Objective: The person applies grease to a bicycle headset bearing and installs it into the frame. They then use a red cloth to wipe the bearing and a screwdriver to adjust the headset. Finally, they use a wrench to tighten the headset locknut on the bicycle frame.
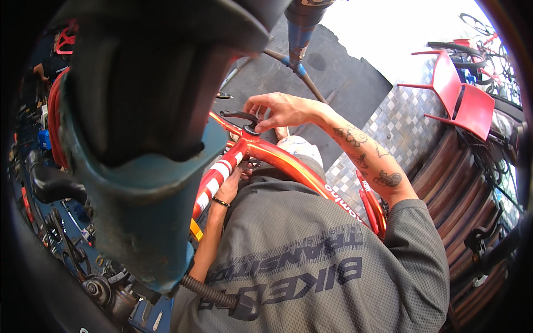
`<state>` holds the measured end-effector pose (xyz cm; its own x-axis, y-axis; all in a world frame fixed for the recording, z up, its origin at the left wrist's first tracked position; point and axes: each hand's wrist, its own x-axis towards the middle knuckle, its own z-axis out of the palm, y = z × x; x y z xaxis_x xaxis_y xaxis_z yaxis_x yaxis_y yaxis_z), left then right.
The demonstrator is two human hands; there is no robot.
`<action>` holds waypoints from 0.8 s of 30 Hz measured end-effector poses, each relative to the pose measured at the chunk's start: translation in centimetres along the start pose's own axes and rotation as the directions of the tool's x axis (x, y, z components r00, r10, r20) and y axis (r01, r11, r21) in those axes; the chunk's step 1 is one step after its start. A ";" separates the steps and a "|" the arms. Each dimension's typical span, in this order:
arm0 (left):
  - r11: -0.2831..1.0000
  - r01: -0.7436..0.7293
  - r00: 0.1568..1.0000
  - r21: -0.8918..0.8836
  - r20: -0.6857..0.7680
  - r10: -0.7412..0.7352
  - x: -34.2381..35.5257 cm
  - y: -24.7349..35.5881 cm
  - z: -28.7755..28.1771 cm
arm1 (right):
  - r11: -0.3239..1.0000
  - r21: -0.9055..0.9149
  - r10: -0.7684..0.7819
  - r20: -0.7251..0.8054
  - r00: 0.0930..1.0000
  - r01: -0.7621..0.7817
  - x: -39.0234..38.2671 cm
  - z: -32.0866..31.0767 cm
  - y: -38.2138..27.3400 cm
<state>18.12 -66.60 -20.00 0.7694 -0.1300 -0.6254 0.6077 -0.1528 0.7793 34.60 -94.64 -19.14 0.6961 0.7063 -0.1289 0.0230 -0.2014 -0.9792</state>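
Note:
A glossy red-orange bicycle frame (288, 162) with a white-striped tube (216, 175) lies before me. A black seat clamp (250, 130) sits on the open end of that tube, where the frame tubes meet. Its curved black lever (237, 115) points left. My right hand (278, 109) comes over from the right; its bent fingers and thumb close on the clamp beside the lever. Below the striped tube is my left hand (233, 182), with a dark bracelet at the wrist. Its fingers curl near a small dark part, and the tube hides some of them.
A big teal-and-black stand clamp (139, 205) fills the near left. Tools (78, 222) lie behind it. At right stand a red chair (472, 105) and brown slats (472, 188), with bicycles beyond. A blue-brown stand leg (297, 61) crosses the grey floor mat (347, 77).

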 end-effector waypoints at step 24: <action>0.989 0.074 0.997 0.125 -0.006 -0.073 -0.5 0.9 0.2 | 0.978 0.005 0.208 0.077 0.975 -0.209 0.0 0.0 0.4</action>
<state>18.26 -66.83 -19.00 0.7239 -0.1122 -0.6807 0.6332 -0.2836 0.7201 34.56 -94.73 -19.55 0.6283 0.6993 -0.3409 -0.1263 -0.3407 -0.9316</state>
